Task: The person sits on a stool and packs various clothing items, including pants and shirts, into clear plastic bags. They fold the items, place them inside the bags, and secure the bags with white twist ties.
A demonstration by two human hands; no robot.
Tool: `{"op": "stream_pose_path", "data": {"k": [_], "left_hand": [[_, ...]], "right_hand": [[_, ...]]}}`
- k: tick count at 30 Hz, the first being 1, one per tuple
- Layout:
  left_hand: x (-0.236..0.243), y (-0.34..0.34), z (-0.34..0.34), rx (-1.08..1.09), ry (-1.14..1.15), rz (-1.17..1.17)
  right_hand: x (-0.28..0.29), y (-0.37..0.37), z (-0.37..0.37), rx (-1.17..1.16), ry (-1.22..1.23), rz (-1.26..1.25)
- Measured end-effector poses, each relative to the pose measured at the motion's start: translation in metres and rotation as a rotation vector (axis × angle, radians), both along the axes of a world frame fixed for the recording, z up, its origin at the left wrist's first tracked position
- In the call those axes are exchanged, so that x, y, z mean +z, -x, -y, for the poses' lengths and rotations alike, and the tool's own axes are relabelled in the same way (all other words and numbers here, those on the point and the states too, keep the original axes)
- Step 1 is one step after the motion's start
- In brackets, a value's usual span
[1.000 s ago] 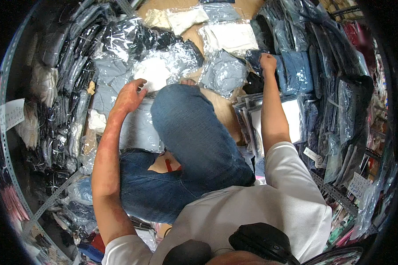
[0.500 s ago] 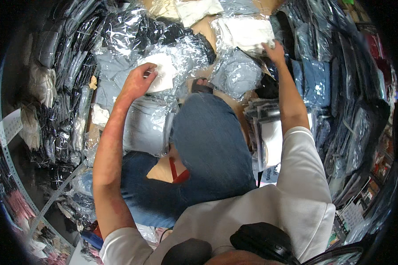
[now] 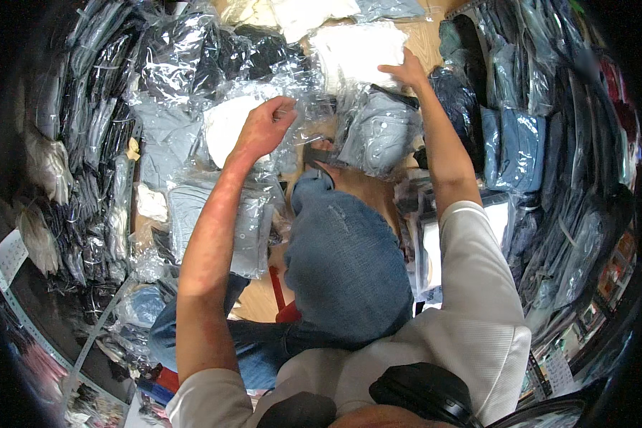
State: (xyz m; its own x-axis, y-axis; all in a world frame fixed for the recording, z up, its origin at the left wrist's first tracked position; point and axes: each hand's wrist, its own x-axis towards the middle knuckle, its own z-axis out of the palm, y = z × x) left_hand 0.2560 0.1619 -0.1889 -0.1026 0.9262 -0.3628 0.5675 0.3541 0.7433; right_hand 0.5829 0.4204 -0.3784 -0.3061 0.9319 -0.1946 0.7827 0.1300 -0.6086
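My right hand (image 3: 406,70) grips the right edge of a folded white garment (image 3: 357,53) in clear plastic, its thumb lying on top. Fingers curled together, my left hand (image 3: 267,127) hovers beside a flat white piece (image 3: 225,132) among shiny film; whether anything is between its fingertips is hidden. Just below the white garment lies a bagged grey garment (image 3: 379,135), a dark strip along its upper edge. Another bagged grey garment (image 3: 221,225) lies below my left forearm, and loose-looking grey packs (image 3: 165,139) spread to its left.
Tall stacks of dark bagged garments (image 3: 96,135) line the left side. On the right are a bagged blue denim piece (image 3: 513,150) and more stacked clothing (image 3: 571,214). Black bagged garments (image 3: 178,60) and cream cloth (image 3: 292,14) lie at the far side. My jeans-covered knee (image 3: 346,250) is in the middle.
My right hand and the white garment have shifted left. My left hand has moved right, uncovering more of the flat white piece. The view has also shifted slightly.
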Motion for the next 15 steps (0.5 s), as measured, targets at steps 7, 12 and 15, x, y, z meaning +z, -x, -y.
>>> {"op": "stream_pose_path", "data": {"k": [7, 12, 15], "left_hand": [[0.005, -0.002, -0.004, 0.025, -0.015, 0.037], [0.004, 0.003, -0.002, 0.072, -0.035, -0.007], [-0.004, 0.004, 0.002, 0.095, -0.038, 0.023]], "right_hand": [[0.047, 0.030, -0.015, -0.250, -0.113, 0.302], [0.019, 0.033, -0.075, 0.046, -0.507, 0.017], [-0.004, 0.043, -0.098, 0.187, -0.301, 0.154]]}}
